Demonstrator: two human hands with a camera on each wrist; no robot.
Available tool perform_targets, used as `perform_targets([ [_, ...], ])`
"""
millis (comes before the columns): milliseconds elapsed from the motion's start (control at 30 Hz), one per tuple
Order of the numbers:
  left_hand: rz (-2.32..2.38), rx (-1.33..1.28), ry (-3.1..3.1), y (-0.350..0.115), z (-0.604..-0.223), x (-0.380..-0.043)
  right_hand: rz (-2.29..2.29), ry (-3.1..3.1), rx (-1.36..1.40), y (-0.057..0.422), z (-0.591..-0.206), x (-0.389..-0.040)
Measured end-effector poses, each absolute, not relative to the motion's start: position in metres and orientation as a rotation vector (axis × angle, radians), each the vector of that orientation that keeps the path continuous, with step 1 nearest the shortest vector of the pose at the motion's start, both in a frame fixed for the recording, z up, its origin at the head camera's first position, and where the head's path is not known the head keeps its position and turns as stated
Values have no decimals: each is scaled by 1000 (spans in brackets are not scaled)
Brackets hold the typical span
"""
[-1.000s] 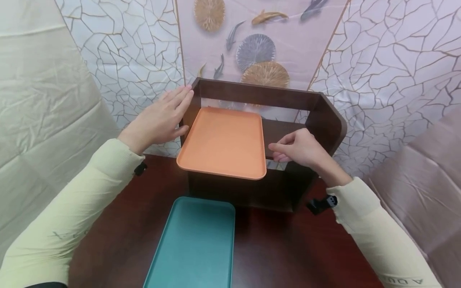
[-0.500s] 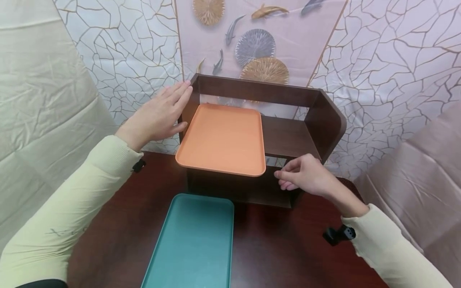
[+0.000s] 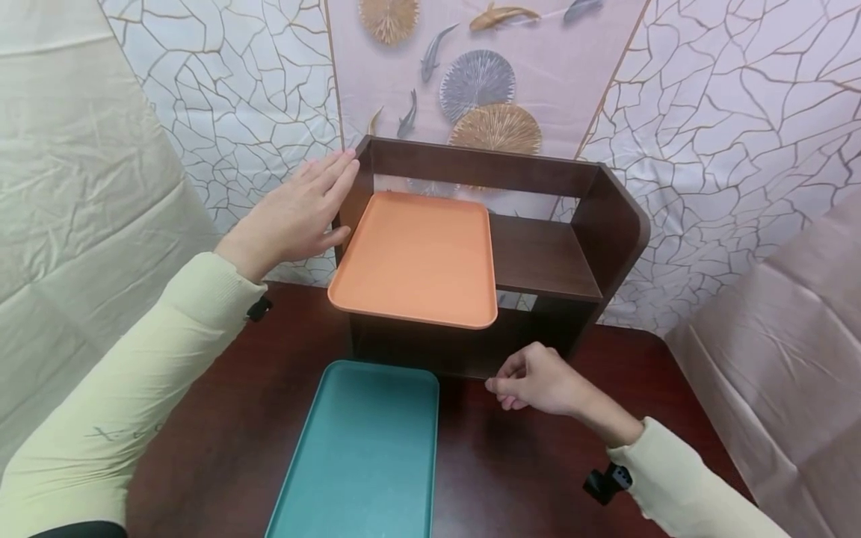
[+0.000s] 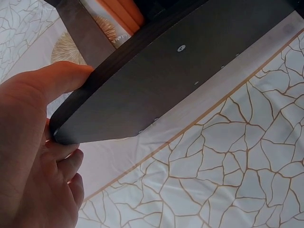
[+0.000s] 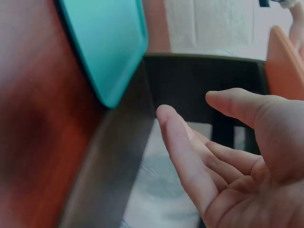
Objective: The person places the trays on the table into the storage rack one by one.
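Note:
My left hand, fingers straight, rests at the upper left edge of a dark brown wooden shelf. In the left wrist view, the thumb touches the edge of the shelf's side panel. An orange tray lies on the upper level at the left, its near end jutting past the front. Low in front of the shelf, my right hand holds nothing; the right wrist view shows its thumb and index finger apart. Left of that hand, a teal tray lies on the table, its far end close to the shelf's base.
The dark red-brown table carries the shelf and the teal tray. Behind hangs a patterned cloth with fish and round leaf shapes. Plain fabric drapes on the right, and pale fabric on the left.
My right hand has moved down from beside the orange tray to a spot low in front of the shelf, right of the teal tray. The left hand stays at the shelf's edge.

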State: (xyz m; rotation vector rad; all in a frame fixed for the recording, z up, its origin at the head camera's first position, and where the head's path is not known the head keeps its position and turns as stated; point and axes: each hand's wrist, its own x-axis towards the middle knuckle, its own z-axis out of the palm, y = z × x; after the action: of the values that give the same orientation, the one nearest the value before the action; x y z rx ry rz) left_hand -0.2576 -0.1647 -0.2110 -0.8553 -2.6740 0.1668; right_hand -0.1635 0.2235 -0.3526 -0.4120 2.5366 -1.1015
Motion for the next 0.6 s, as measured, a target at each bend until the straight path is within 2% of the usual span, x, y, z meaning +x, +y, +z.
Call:
perform_targets([
  [600, 179, -849, -2665, -164, -211, -257, -1162, 2336, -393, 194, -447, -141],
])
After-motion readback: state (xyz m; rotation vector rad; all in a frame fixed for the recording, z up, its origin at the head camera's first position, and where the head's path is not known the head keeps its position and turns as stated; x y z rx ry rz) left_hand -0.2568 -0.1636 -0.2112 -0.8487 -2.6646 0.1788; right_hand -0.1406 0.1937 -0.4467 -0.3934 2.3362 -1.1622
